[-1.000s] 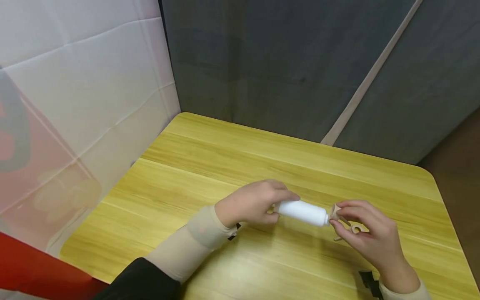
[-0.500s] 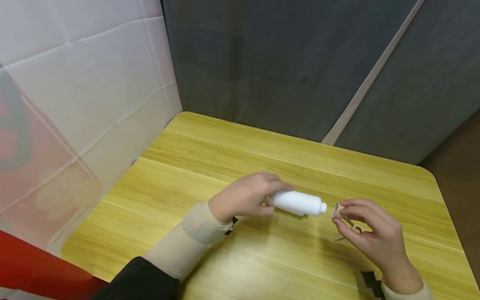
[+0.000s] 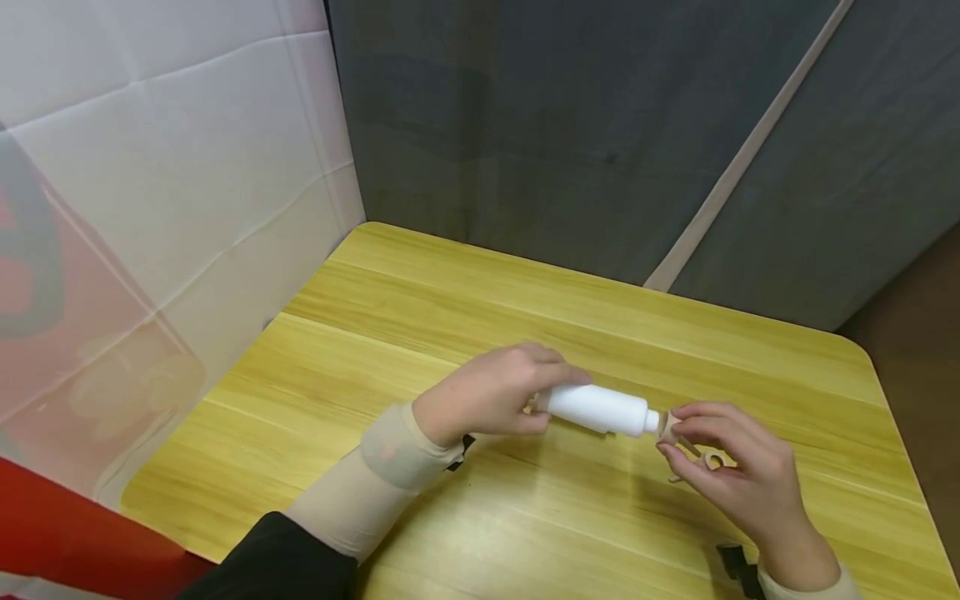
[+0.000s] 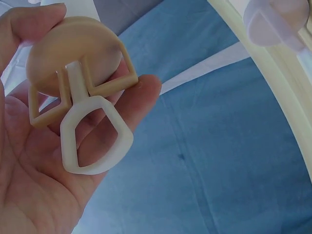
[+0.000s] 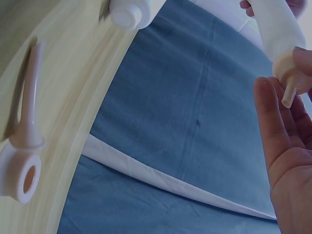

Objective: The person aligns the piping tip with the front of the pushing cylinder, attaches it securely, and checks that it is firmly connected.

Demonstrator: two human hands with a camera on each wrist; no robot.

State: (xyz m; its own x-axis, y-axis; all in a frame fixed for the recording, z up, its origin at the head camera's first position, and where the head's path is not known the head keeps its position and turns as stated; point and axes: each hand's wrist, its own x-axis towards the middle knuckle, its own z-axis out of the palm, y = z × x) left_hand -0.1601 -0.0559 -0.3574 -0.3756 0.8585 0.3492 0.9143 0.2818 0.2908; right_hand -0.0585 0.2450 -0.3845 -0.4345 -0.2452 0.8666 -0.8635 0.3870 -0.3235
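My left hand point(image 3: 495, 392) grips the base end of a white bottle point(image 3: 600, 408), held nearly level with its neck to the right. On that base, in the left wrist view, sit a round tan end piece point(image 4: 73, 41), angular tan loops and a pale hanging ring point(image 4: 124, 141). My right hand point(image 3: 742, 458) pinches a beige cap point(image 5: 285, 68) between thumb and fingers. The cap, with a short spout pointing away from the bottle, is right at the neck's mouth.
Below my right hand, a beige piece point(image 5: 29, 131) with a ring and a tapered stem lies on the wood-grain table point(image 3: 450, 317). Another white bottle point(image 5: 129, 12) lies there, mostly hidden in the head view. Dark curtain point(image 3: 525, 125) and pale cloth point(image 3: 187, 167) border the table.
The bottle neck moves away from the cap, up and to the left, then comes back to its mouth. My right hand shifts only slightly, keeping its pinch on the cap.
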